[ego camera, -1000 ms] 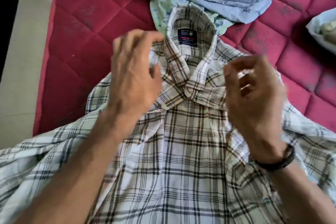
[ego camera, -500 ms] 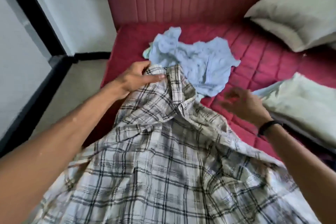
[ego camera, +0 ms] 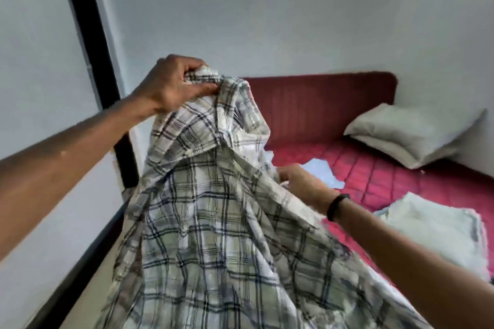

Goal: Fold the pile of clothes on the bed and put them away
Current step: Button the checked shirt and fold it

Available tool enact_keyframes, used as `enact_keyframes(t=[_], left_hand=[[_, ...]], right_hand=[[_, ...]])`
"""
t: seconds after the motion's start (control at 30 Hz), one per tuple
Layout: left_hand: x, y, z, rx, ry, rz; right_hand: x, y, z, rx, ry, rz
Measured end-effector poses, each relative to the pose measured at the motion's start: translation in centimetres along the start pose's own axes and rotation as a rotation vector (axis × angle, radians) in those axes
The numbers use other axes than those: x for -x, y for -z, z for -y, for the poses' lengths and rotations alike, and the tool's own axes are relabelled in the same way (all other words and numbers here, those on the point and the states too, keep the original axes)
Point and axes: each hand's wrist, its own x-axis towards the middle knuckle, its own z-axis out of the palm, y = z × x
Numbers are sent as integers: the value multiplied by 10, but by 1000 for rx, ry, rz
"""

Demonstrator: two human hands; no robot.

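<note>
While the left hand [ego camera: 173, 85] grips the plaid shirt [ego camera: 213, 208] by its collar, probably to let it hang straight, the right hand [ego camera: 299, 184] pinches its right edge.

Right hand's fingers [ego camera: 287, 172] behind plaid shirt [ego camera: 213, 222]

Two bare forearms come into the picture from the lower corners. No sleeve covers them up to the edge of the frame. The left hand [ego camera: 171, 85] has no ring and no band on its wrist. The right hand [ego camera: 299, 184] is partly hidden behind cloth, so its fingers are hard to see. On the right wrist there is a wristband [ego camera: 337, 207]: it is black, narrow and smooth, and it sits close around the wrist. Its face or clasp does not show.
</note>
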Motion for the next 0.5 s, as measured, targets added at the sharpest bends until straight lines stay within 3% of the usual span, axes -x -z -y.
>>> enact_keyframes(t=[0.17, 0.33, 0.4, 0.5], left_hand=[[11, 65, -13, -118, 90, -223], [23, 111, -39, -153, 118, -319], [19, 125, -60, -158, 101, -378], [14, 139, -91, -236, -7, -433]], right_hand=[[16, 81, 57, -418, -14, -397], [47, 179, 138, -312, 76, -902], [75, 183, 182, -216, 236, -900], [110, 141, 224, -56, 451, -617]])
